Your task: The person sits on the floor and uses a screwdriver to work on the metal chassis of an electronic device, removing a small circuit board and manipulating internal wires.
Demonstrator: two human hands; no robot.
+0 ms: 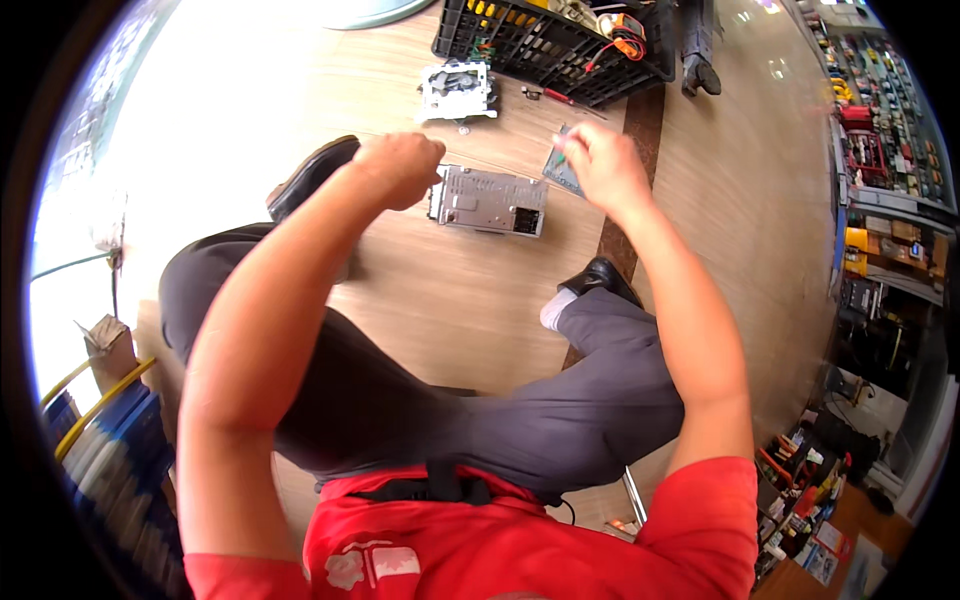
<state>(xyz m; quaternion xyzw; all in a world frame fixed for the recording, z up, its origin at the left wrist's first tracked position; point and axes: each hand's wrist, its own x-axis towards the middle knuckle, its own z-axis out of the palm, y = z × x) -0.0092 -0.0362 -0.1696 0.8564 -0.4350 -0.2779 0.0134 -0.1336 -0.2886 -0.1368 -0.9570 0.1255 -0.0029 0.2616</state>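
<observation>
A silver metal electronic unit [480,195] with vents and a dark opening at one corner lies on the floor between my hands. My left hand [398,170] is closed at its left end; what the fingers grip is hidden. My right hand [605,170] is closed around something small with a green part, too small to name, over a thin grey metal plate [560,176] beside the unit. Beyond them lie a white-and-silver mechanism [455,92] and a small red-handled tool [557,97].
A black plastic crate [480,48] of tools stands at the back, near another person's leg [697,50]. My black shoes [600,275] flank the work. Crowded shelves [865,140] line the right side; blue items [110,440] and a cardboard piece [110,345] are at lower left.
</observation>
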